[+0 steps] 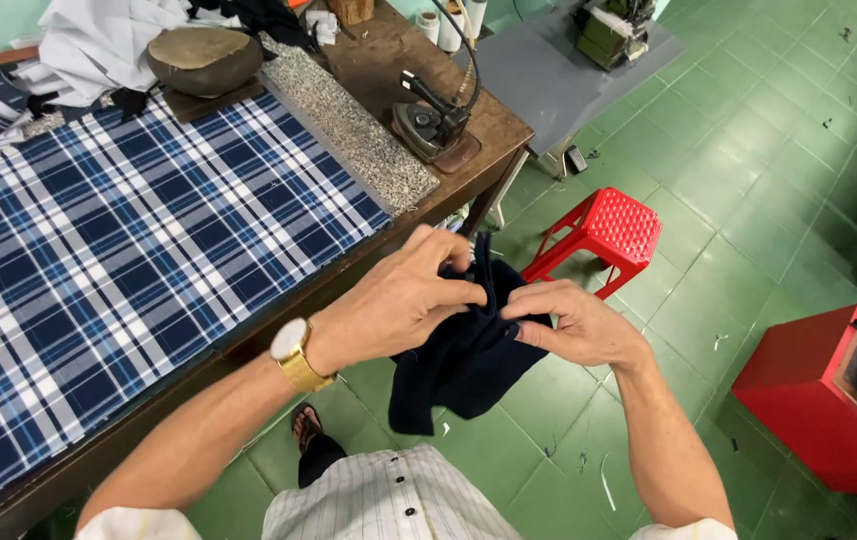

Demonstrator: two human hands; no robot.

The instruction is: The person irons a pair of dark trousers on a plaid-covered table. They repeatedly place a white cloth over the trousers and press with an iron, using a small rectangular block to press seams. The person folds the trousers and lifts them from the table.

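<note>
While both sets of fingertips are pinching the top edge of a dark navy cloth piece (463, 355) at the middle of the frame, the rest of it is hanging down over the green floor. The left hand (403, 300), a gold wristwatch (293, 352) on its wrist, is curling its fingers tight over the fabric; the right hand (573, 325) is pressing thumb and forefinger together on the same edge, touching the left. Filling the left of the frame, a blue plaid cloth (118, 240) is lying over a wooden table (418, 55). Above centre, an old iron (433, 125) is resting on the table. A red plastic stool (608, 230) is standing right of centre, and at the lower right an open red box (808, 400) is holding items too unclear to tell.
</note>
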